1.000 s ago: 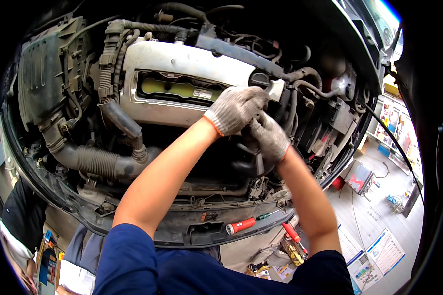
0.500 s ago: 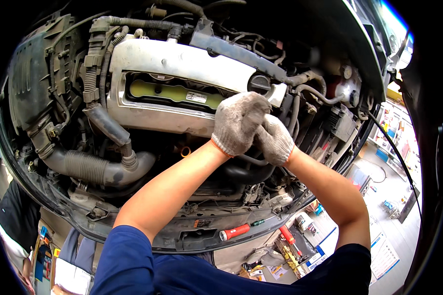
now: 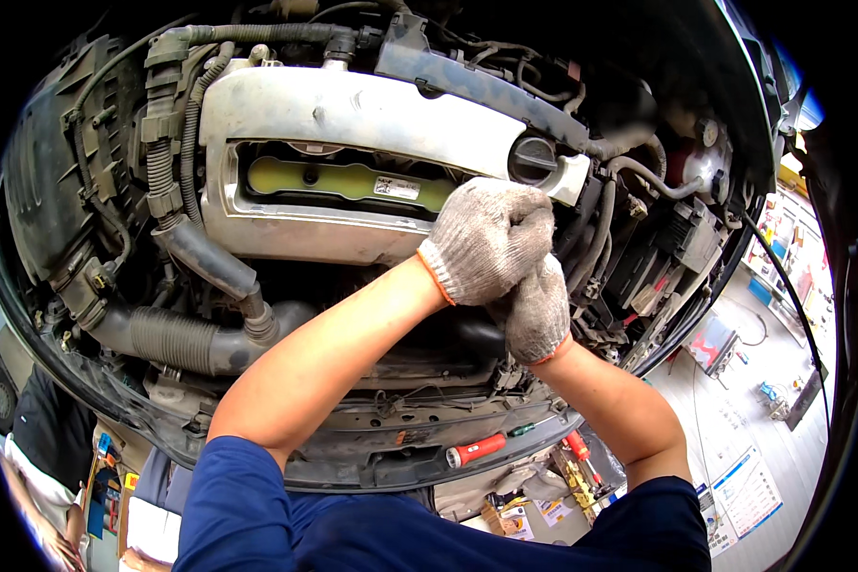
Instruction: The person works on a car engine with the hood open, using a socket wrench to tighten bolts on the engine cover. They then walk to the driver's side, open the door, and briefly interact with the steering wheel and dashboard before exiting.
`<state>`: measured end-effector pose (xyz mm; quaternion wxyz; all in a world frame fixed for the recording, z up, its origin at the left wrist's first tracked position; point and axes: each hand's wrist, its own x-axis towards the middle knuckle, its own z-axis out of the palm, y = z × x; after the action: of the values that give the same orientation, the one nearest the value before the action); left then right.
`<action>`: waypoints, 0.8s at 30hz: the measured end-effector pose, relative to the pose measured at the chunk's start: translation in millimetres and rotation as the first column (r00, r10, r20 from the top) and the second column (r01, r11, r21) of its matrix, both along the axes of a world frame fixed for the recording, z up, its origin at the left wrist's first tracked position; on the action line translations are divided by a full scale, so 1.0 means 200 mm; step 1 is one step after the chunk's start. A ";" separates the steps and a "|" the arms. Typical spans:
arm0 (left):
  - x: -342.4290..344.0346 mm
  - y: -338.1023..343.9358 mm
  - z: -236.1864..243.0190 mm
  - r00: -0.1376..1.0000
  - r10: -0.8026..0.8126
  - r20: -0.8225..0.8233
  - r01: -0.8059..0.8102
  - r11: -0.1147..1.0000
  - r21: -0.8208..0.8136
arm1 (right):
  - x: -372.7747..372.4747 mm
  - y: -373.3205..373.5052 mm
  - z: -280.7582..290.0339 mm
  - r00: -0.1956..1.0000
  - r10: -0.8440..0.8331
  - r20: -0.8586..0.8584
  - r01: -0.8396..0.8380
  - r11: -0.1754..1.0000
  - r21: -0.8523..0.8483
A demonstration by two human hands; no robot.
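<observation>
Both my hands wear grey knit gloves with orange cuffs and meet over the right front edge of the silver engine cover (image 3: pixel 315 100). My left hand (image 3: pixel 491 238) is closed, its fingers curled near the black oil filler cap (image 3: pixel 532 160) but apart from it. Just below, my right hand (image 3: pixel 539 313) is also closed and presses up against the left. Whatever they grip, if anything, is hidden behind the gloves. Left of my hands, a yellow-green ignition coil unit (image 3: pixel 343 178) with a white label lies in the cover's long opening.
A thick black intake hose (image 3: pixel 176 338) runs along the front left. On the front edge of the engine bay lie a red flashlight (image 3: pixel 477 450) and a green-handled tool (image 3: pixel 521 430). A thin prop rod (image 3: pixel 782 276) slants at right. Another person stands at lower left.
My right hand has dropped toward me and now sits more beneath the left. The left stays closed near the cover's edge. The whole view has shifted slightly.
</observation>
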<state>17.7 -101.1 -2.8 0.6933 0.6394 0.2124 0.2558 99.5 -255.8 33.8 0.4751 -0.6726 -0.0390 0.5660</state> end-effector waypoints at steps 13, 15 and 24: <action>-0.03 0.01 -0.03 0.991 0.083 0.103 -0.106 0.963 0.248 | 0.02 0.09 0.02 0.800 0.381 0.463 -0.441 0.897 0.026; -0.06 -0.07 -0.01 0.971 0.215 0.107 -0.236 0.941 0.245 | 0.18 0.19 0.12 0.719 0.550 0.424 -0.616 0.787 0.022; 0.04 -0.10 0.01 0.939 0.335 0.079 -0.340 0.938 0.060 | 0.27 0.28 0.19 0.694 0.616 0.372 -0.638 0.766 -0.077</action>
<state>25.0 -120.4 -0.8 0.6222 0.6093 0.2860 0.3998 152.9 -198.9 72.4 0.2562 -0.7000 -0.3725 0.5528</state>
